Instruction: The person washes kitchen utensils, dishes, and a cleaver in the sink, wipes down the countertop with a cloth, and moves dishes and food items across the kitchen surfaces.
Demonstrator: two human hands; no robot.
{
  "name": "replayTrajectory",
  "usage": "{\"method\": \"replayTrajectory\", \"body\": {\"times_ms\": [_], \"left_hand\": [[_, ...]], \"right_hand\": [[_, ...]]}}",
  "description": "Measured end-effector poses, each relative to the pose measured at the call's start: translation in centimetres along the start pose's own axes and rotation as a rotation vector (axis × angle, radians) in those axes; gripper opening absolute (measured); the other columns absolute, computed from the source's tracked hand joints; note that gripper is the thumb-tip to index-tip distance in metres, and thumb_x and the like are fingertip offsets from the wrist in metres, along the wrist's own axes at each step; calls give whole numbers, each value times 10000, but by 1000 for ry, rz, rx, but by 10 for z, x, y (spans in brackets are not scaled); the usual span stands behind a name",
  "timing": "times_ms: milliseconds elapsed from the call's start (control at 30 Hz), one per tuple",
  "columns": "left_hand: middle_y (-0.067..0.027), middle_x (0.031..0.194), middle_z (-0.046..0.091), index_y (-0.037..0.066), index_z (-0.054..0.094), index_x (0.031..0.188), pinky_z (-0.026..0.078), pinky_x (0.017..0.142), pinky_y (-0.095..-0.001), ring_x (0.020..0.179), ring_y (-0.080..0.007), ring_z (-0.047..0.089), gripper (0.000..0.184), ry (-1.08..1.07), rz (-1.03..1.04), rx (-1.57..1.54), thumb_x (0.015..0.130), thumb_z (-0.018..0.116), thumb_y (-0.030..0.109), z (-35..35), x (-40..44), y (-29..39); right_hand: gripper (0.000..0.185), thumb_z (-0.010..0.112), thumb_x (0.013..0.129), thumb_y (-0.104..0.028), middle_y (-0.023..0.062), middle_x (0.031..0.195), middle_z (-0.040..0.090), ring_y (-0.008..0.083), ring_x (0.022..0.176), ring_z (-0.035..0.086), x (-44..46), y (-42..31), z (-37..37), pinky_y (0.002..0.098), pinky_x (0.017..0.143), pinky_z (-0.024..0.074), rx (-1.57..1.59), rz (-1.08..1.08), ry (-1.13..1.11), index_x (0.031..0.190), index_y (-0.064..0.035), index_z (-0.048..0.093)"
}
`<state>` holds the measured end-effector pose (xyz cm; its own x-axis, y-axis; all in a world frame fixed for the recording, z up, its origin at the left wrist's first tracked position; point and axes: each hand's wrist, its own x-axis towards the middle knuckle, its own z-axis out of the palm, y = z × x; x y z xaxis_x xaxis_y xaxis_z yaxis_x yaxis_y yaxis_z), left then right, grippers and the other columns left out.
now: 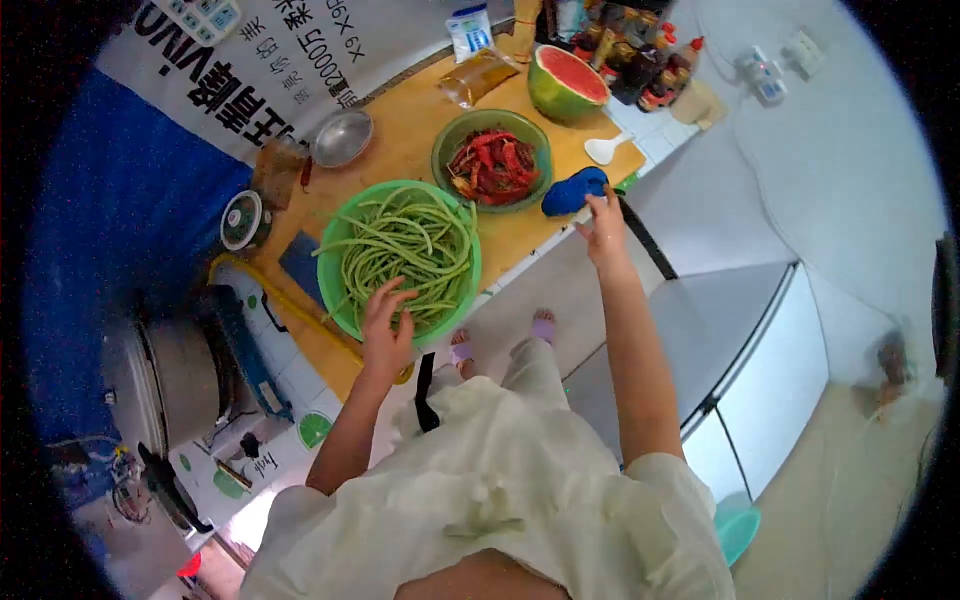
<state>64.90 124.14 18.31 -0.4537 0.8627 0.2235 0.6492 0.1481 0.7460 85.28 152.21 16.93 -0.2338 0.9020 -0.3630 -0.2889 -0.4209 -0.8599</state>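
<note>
Round green basin (328, 252) on smooth tan bench (400, 120), heaped with long, thin, ridged-looking green beans (405, 250). Left hand (389, 322) at basin's near edge, over the beans, fingers apart. Right hand (602, 228) right of basin, fingers apart, beside blue cloth (573, 192); contact unclear. Bowl of wrinkled red chillies (492, 166) just beyond basin, to its right.

Smooth green plastic basket (474, 270) by the left hand (388, 328), shiny metal bowl (342, 138) beyond, blue cloth-like bundle (575, 191) by the right hand (603, 228)
</note>
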Motion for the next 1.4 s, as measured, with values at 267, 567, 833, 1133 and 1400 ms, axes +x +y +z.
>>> {"method": "replayTrajectory", "body": {"times_ms": [267, 567, 833, 1133, 1400], "left_hand": [[-134, 1109, 512, 47, 578, 931, 370, 887, -369, 1055, -296, 470, 222, 403, -344, 163, 739, 487, -18, 22, -21, 22], [-126, 1097, 518, 39, 554, 954, 377, 889, -351, 1062, -275, 466, 273, 488, -407, 187, 708, 483, -53, 90, -13, 79], [-159, 1082, 512, 31, 564, 926, 356, 907, -362, 1039, -307, 477, 234, 662, -656, 232, 728, 465, -45, 99, -77, 105], [-149, 1110, 507, 23, 561, 943, 376, 893, -347, 1054, -266, 475, 245, 769, -637, 203, 744, 444, -58, 74, -81, 84], [-148, 1077, 519, 20, 556, 920, 365, 890, -354, 1036, -299, 480, 213, 615, -468, 165, 744, 460, -53, 52, -15, 69]], "right_hand": [[473, 542, 788, -275, 210, 977, 537, 337, 762, 602, 75, 35, 9, 427, 647, 509, -342, 476, -268, 1148, -16, 378], [316, 473, 827, -126, 169, 1019, 517, 332, 730, 607, 116, 66, 33, 381, 599, 540, -464, 383, -412, 1094, 29, 406], [362, 451, 869, -138, 190, 1104, 472, 287, 751, 598, 161, 3, 146, 357, 513, 564, -340, 360, -443, 1166, 33, 336], [323, 464, 842, -88, 186, 987, 509, 274, 654, 596, 162, 3, 181, 351, 494, 551, -293, 201, -397, 1104, 64, 353], [290, 467, 792, -126, 153, 899, 565, 248, 641, 603, 103, -76, 67, 320, 556, 527, -381, 105, -515, 1026, 46, 466]]}}
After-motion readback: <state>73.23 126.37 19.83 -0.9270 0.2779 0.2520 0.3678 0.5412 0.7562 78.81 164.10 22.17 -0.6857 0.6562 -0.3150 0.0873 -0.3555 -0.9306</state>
